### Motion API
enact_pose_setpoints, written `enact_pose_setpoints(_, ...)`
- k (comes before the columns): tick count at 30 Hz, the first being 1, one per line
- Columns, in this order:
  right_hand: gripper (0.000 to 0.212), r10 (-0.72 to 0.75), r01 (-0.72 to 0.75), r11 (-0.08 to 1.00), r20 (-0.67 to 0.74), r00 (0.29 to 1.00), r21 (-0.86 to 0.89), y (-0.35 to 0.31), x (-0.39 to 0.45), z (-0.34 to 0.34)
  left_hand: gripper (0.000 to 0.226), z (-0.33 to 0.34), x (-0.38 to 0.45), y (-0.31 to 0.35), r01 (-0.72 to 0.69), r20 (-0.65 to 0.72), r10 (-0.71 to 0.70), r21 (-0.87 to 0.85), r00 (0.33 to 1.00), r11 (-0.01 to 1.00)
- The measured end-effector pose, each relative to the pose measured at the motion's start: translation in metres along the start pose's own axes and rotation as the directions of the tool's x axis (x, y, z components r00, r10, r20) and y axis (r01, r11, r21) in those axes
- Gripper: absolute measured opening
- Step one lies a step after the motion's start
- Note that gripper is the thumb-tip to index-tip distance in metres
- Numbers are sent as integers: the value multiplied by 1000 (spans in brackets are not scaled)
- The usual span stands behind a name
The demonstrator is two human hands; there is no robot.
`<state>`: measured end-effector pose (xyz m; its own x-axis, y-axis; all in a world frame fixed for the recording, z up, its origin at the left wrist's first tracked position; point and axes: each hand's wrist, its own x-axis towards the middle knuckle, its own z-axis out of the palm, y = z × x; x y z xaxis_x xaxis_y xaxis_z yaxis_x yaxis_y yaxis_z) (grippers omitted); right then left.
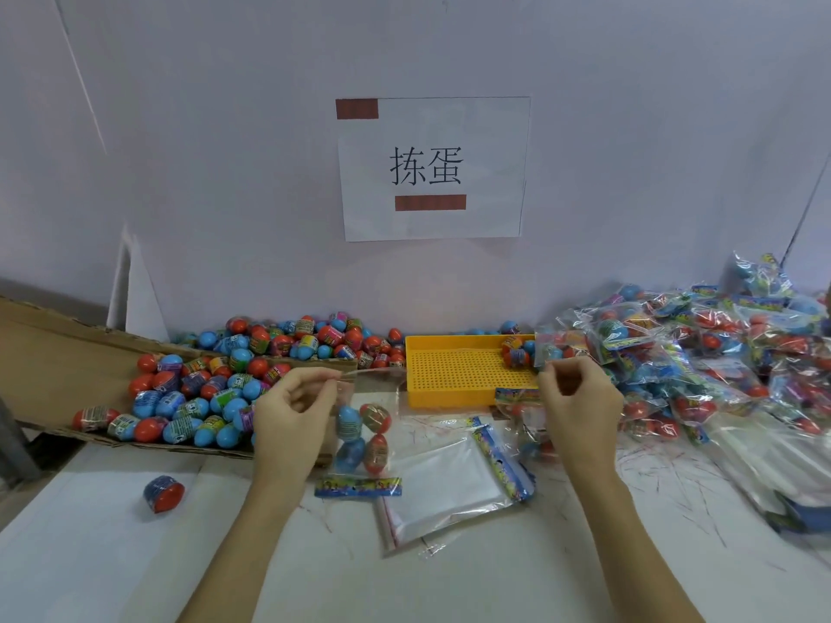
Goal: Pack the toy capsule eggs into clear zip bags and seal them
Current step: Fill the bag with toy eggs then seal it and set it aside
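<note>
Nearest you, on the pale tabletop [112, 555], lies one stray capsule egg [163, 493], red and blue, rounded and glossy. Just beyond it, your left hand [290, 413] pinches the top edge of a clear zip bag [359, 424] between thumb and fingertips; the bag hangs with four eggs inside and a printed header card [358, 486] at its bottom. Your right hand [578, 400] has its fingers curled near the bag's far end; whether it grips the film cannot be told. To seal well, hold the strip taut and level, then run a pinch along its whole length so no gap stays. Between your forearms sits a stack of empty bags [443, 487], flat, thin and crinkly. Farther off, a yellow perforated tray [458, 370] of rigid plastic holds a few eggs. Left of it, loose eggs [216, 393] fill a cardboard box [54, 353]; right, filled bags [701, 353] pile up. Behind hangs a paper sign [434, 168].
</note>
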<state>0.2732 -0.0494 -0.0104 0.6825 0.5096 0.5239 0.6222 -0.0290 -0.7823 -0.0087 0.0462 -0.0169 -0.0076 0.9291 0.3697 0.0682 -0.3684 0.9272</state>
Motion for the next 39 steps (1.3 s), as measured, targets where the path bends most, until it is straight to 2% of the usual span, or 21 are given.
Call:
enact_pose_setpoints(2,8,13,-13,1000,17,1000,-27,10,4,-6,21,-1,2,-4,9,-4,-9,-12,1000,1000)
enact_pose_setpoints(7,4,-61,79,994,210,976,-76,5,-3,7,22,4,-1,-1,-11,60,12,-17,998,1000)
enact_pose_setpoints(11,8,-136,168,976,216,967,-141,-1,-6,14,18,7,-6,4,-1,102,9,-73,995,997)
enact_pose_setpoints(14,5,-104,140,979,231,967,-147,-1,-5,12,16,10,-9,10,7,138,7,-101,990,995)
enact_pose_setpoints(17,32,-48,98,967,209,977,-235,-2,-6,13,15,13,-12,13,5,161,11,-99,987,995)
enact_pose_setpoints(19,41,-42,89,963,188,981,-254,-2,-7,12,14,15,-13,14,1,181,15,-92,983,996)
enact_pose_setpoints(20,38,-47,94,972,213,976,-215,-2,-7,12,15,16,-14,15,-2,189,18,-87,982,996)
enact_pose_setpoints(23,9,-87,87,996,365,927,18,-5,-6,11,17,17,-16,15,-9,204,25,-80,979,997)
enact_pose_setpoints(24,16,-94,31,988,424,901,153,-8,-8,12,17,17,-16,15,-7,206,23,-79,978,997)
enact_pose_setpoints(26,24,-83,-172,883,506,858,437,-17,-11,13,17,17,-15,14,1,206,16,-81,978,997)
enact_pose_setpoints(28,25,-72,-356,740,594,801,570,-25,-12,11,17,18,-15,13,13,203,6,-93,979,996)
enact_pose_setpoints(29,28,-71,-421,694,637,768,584,-28,-11,10,16,18,-15,12,22,200,-1,-103,980,994)
enact_pose_setpoints(30,29,-71,-437,693,657,750,573,-29,-12,9,16,18,-15,12,32,198,-9,-113,980,993)
enact_pose_setpoints(33,17,-50,-312,811,590,806,495,-31,-17,11,15,19,-15,12,58,182,-32,-138,983,989)
enact_pose_setpoints(34,16,-72,-276,836,594,801,474,-32,-20,13,15,19,-14,12,66,174,-40,-145,984,987)
enact_pose_setpoints(37,25,-138,-264,866,711,689,424,-38,-28,21,15,19,-13,9,78,136,-56,-164,989,983)
enact_pose_setpoints(38,23,-143,-253,873,715,684,417,-41,-31,24,15,19,-13,8,79,125,-59,-163,990,983)
enact_pose_setpoints(39,18,-139,-222,885,687,713,409,-42,-33,27,15,19,-12,7,82,123,-63,-157,990,984)
